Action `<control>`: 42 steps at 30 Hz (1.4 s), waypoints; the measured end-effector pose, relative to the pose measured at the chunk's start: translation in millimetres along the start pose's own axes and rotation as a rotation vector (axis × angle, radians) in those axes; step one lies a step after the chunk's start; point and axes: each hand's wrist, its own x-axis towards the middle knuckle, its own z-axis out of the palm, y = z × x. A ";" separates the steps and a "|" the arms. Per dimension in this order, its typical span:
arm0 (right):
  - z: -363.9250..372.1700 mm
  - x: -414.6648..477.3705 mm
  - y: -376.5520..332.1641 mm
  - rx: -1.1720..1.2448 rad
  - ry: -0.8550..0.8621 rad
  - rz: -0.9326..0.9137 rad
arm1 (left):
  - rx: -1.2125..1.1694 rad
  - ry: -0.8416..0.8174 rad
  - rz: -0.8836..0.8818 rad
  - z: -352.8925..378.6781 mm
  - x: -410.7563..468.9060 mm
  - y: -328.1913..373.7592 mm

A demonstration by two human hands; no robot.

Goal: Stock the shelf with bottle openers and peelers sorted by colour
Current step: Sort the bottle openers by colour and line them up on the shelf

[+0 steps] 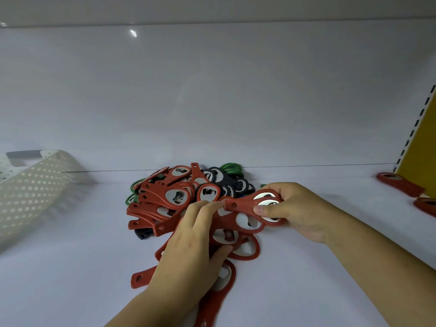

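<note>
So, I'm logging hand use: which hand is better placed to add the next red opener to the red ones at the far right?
Likely the right hand: it pinches a red opener by its head and lies nearer the far-right red openers. The left hand rests on the mixed pile, farther off.

The single head-worn view looks forward and down, close over the white shelf (70,267).

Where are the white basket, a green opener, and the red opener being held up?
white basket (35,187): head view, perforated side wall.
green opener (230,168): head view, rounded loop behind the pile.
held red opener (245,201): head view, handle near its hanging hole.
</note>
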 end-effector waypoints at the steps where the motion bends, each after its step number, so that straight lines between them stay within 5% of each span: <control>1: -1.7 0.3 -0.7 0.029 0.013 -0.018 | -0.020 0.015 -0.010 -0.3 0.1 -0.7; 7: -6.2 -5.9 -15.2 0.323 0.006 -0.195 | -0.594 0.230 -0.171 -28.1 7.1 12.5; 11: -4.6 -8.8 -17.6 0.421 -0.130 -0.320 | -1.203 -0.214 -0.588 -41.7 39.8 32.4; 16: -5.3 -9.4 -16.9 0.320 -0.160 -0.441 | -1.525 -0.858 -0.637 -27.9 71.4 36.8; 18: -8.3 -8.4 -15.7 0.273 -0.115 -0.458 | -1.517 -0.866 -0.519 -16.8 76.3 26.6; 21: -6.7 -8.8 -12.4 0.100 -0.155 -0.437 | -1.342 -0.662 -0.464 5.7 84.3 4.6; 23: -5.5 -9.2 -10.0 0.023 -0.251 -0.404 | -1.309 -0.796 -0.439 10.1 78.3 1.6; 25: -4.2 -10.2 -8.4 -0.089 -0.287 -0.393 | -1.518 -0.953 -0.486 4.2 63.9 7.3; 29: 8.5 -6.9 -1.3 -0.373 -0.102 -0.466 | -1.543 -0.816 -0.511 -1.4 51.1 14.7; 35: 8.5 1.0 1.0 -0.260 0.239 -0.346 | -1.632 -0.498 -0.628 -6.6 57.4 21.0; 38: 2.8 2.4 5.5 -0.515 0.104 -0.126 | -1.700 -0.263 -0.703 -7.0 67.2 9.1; 42: 11.9 0.8 14.1 -0.770 -0.029 0.005 | -1.666 -0.144 -0.764 -5.7 68.6 4.6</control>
